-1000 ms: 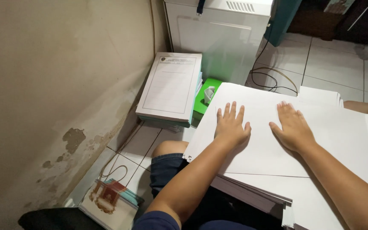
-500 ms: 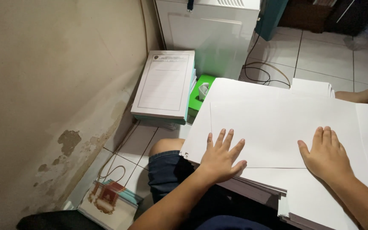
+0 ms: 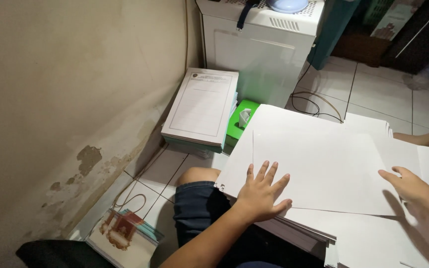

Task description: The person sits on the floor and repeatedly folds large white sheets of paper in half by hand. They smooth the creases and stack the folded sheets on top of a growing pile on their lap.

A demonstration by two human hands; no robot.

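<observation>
Pressing flat with fingers spread, the left hand (image 3: 261, 193) rests on the near left part of the top white sheet (image 3: 319, 168), close to that sheet's near edge. The right hand (image 3: 410, 186) lies open at the sheet's right edge, fingers loosely apart and pointing left, fingertips touching the paper; nothing is pinched by either hand. This sheet lies askew on one thick stack of white paper (image 3: 323, 233) resting over the person's lap, with the stack's ragged near edge stepping out below the left wrist. A bare knee (image 3: 199, 174) and dark shorts (image 3: 194, 208) show under the stack's left corner.

Room to the left is narrow: a stained wall (image 3: 65, 99) runs close by, with only a strip of tiled floor (image 3: 170, 168) between it and the knee. Ahead, a second stack of printed forms (image 3: 202, 106) leans by the wall, a green tissue box (image 3: 242, 121) just beside it, and one white appliance (image 3: 259, 49) stands behind both. Black cables (image 3: 314, 104) loop on the tiles to its right, where the floor is more open. One decorated booklet (image 3: 122, 233) lies at the lower left.
</observation>
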